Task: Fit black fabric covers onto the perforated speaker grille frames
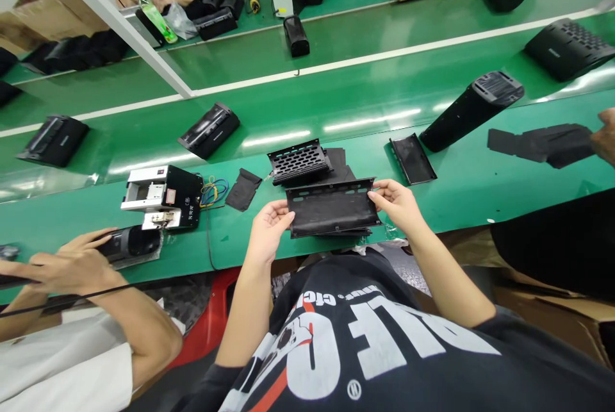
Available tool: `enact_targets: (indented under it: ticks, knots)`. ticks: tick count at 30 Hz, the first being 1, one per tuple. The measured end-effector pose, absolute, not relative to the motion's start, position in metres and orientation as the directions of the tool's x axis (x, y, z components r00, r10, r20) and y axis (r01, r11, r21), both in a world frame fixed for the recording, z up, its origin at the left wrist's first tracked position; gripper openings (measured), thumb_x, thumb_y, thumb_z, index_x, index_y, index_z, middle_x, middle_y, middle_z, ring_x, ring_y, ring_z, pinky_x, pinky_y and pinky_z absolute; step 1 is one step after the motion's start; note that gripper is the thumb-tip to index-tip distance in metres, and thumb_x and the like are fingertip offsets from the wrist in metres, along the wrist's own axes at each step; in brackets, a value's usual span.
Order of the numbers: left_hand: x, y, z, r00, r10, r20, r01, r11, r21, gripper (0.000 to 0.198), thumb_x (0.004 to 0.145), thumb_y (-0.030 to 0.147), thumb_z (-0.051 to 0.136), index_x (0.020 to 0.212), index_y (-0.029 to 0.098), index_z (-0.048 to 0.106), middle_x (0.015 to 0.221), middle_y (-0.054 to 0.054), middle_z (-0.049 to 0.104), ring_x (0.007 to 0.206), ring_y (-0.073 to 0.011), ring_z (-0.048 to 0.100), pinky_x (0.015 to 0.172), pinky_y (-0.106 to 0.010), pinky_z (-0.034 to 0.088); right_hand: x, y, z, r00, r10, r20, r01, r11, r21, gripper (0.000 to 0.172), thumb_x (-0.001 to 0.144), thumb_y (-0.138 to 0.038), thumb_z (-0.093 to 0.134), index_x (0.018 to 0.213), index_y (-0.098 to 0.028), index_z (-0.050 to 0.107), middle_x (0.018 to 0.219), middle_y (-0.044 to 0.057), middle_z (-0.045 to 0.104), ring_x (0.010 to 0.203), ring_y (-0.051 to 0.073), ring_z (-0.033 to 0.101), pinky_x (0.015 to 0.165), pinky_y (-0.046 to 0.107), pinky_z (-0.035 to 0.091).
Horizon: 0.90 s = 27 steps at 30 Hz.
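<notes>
Left hand [269,229] and right hand [396,204] each pinch an end of the black plastic panel [331,207] at the green table [480,188] edge, seemingly squaring it up; next calls for a level grip.

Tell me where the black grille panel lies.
In the head view, the grille panel lies at centre, behind the held flat panel, right of the black pouch.

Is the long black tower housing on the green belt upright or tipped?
Tipped: the long black tower housing lies sideways on the green belt.
</notes>
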State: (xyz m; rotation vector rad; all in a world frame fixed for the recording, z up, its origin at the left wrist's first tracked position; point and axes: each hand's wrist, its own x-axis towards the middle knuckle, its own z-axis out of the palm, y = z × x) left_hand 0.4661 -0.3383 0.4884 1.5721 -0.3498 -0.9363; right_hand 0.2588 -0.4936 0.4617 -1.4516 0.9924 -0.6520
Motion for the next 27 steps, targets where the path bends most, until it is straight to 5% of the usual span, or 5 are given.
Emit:
enact_targets:
  ticks: [20,24,27]
  knots:
    - [0.461,-0.353,0.469,0.499,-0.728,-0.470,0.305,-0.360,0.882,0.038,0.058,0.033,0.067,0.091,0.015,0.057,0.072,-0.001,0.059,0.058,-0.0082,0.053,0.054,-0.020,0.042,0.229,-0.497,0.431,0.550,-0.763,-0.338,-0.138,0.317,-0.938,0.028,0.065,-0.044,0.061,0.071,-0.018,0.053,0.053,-0.005,0.050,0.044,0.008,0.045,0.044,0.022,0.039]
    - [0.477,-0.353,0.455,0.557,-0.689,-0.465,0.201,-0.431,0.880,0.038,0.064,0.038,0.060,0.094,0.015,0.057,0.084,-0.005,0.060,0.069,-0.0132,0.057,0.058,-0.023,0.044,0.202,-0.499,0.411,0.363,-0.853,-0.376,0.050,0.420,-0.906,0.028,0.062,-0.040,0.066,0.072,-0.017,0.053,0.055,-0.005,0.051,0.044,0.006,0.044,0.041,0.020,0.037]
    - [0.504,-0.344,0.433,0.702,-0.605,-0.375,-0.080,-0.592,0.802,0.036,0.068,0.035,0.055,0.098,0.015,0.055,0.092,-0.009,0.058,0.075,-0.0177,0.058,0.066,-0.030,0.045,0.187,-0.508,0.389,0.127,-0.889,-0.441,0.179,0.458,-0.871,0.030,0.055,-0.036,0.071,0.067,-0.017,0.051,0.053,-0.005,0.049,0.044,0.006,0.044,0.036,0.016,0.033]
